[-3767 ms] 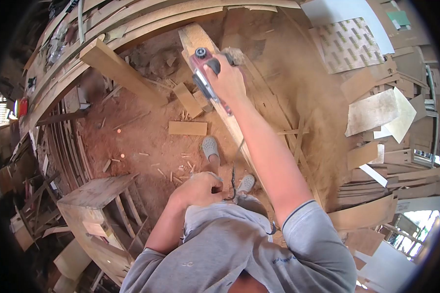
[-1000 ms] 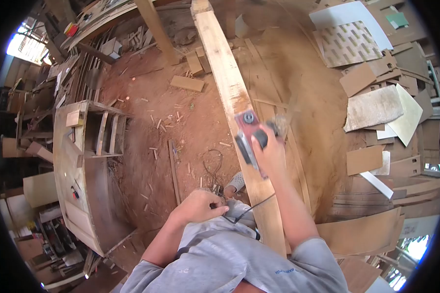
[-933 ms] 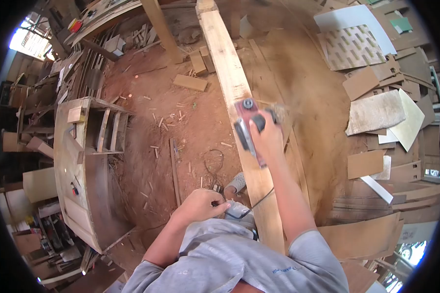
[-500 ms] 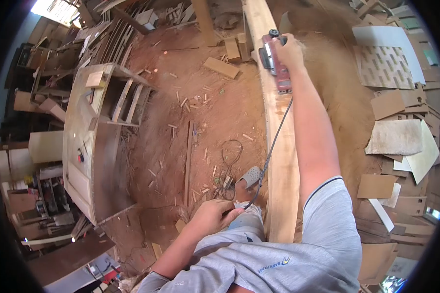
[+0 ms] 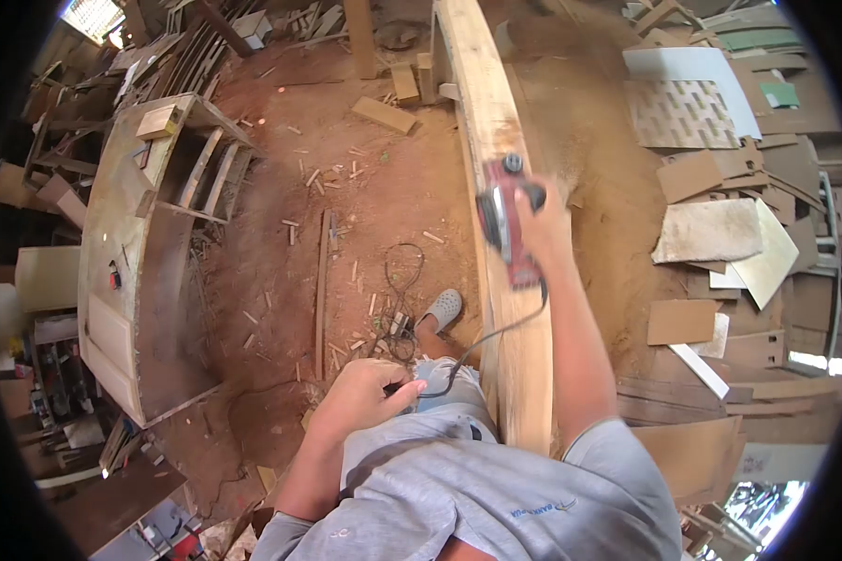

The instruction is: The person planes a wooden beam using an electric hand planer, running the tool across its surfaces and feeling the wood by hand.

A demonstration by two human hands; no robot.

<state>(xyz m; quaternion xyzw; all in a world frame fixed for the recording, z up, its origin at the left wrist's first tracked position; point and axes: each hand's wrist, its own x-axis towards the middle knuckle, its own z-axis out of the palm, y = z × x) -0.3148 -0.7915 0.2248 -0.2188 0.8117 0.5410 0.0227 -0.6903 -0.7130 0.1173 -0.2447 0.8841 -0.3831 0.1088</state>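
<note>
My right hand (image 5: 544,220) is closed around the handle of a dark red electric hand planer (image 5: 507,229), which has a black knob at its far end. The planer rests on the upper face of a long, pale wooden beam (image 5: 524,374) running away from my body. A dark power cord (image 5: 496,332) leaves the planer's near end and curves back to my left hand (image 5: 370,397). Close to my waist, the left hand is closed on that cord, its thumb lying along it. A darker, rougher patch shows on the beam just beyond the planer.
Left of me stands a worn wooden cabinet (image 5: 112,271) with small items on it. Wood offcuts and a coiled cord (image 5: 398,327) litter the dirt floor, near my foot in a grey clog (image 5: 442,310). Boards and sheets (image 5: 711,229) are scattered on the right.
My right hand has drawn the planer back along the beam toward my body. The cord now sags in a looser curve. My left hand still grips the cord; the whole view has shifted slightly.
</note>
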